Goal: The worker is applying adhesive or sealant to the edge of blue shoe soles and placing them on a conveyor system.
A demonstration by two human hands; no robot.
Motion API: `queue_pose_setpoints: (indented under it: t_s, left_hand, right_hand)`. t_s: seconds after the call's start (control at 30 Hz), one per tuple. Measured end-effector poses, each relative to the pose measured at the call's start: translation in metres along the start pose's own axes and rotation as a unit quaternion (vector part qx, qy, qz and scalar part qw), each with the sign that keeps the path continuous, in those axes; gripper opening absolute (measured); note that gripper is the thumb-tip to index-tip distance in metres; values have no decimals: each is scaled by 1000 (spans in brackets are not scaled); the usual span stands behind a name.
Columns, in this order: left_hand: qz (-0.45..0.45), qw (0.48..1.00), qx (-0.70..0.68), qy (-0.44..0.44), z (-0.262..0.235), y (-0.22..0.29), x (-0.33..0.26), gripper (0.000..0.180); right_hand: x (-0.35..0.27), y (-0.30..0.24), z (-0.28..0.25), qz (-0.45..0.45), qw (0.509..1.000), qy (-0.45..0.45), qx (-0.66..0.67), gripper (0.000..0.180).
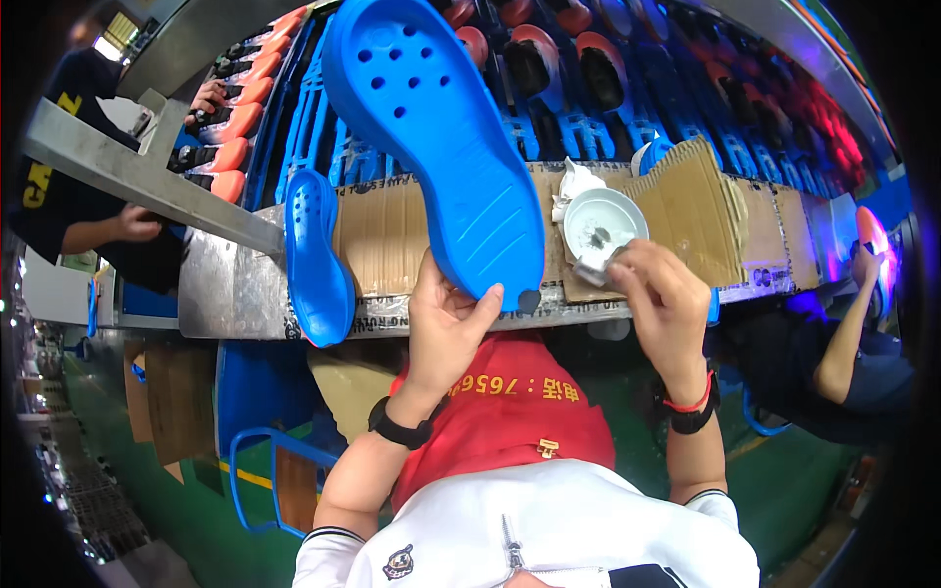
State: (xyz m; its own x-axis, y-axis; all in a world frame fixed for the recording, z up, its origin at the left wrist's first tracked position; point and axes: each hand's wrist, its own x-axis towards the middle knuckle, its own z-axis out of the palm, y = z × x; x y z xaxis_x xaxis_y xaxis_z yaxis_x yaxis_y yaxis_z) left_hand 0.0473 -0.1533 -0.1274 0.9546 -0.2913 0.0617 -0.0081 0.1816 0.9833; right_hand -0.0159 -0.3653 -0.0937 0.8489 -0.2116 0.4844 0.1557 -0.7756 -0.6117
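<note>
My left hand (pixel 449 318) is closed on the heel end of a large blue shoe sole (pixel 480 201), thumb on its near face. The sole is held up over the bench, toe end away from me, with round holes toward the toe and a small dark patch (pixel 528 301) at the heel edge. My right hand (pixel 659 294) pinches a small greyish piece (pixel 594 272) at the near rim of a white bowl (pixel 627 214); its kind cannot be made out. Dark residue lies in the bowl. Crumpled white paper (pixel 576 184) sits behind it.
Another blue sole (pixel 319 260) lies at the bench's left. Cardboard (pixel 377 255) covers the bench top, with a raised flap (pixel 694 201) right of the bowl. Beyond run racks of shoes (pixel 529 73). A metal bar (pixel 147 176) crosses at left. Other people work on both sides.
</note>
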Motion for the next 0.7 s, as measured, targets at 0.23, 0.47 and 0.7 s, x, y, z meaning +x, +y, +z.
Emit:
queue_pose_setpoints:
  t_s: [0.23,0.47,0.7]
  left_hand:
    - [44,997,56,20,9,4,-5,50]
    - [70,996,59,24,9,5,-8,47]
    - [42,996,72,4,6,4,-10,52]
  right_hand:
    - [-13,-20,18,-81,995,-24,50,15]
    - [-13,-22,20,-85,995,-26,48,16]
    - [-14,-21,21,-91,994,-33,42,16]
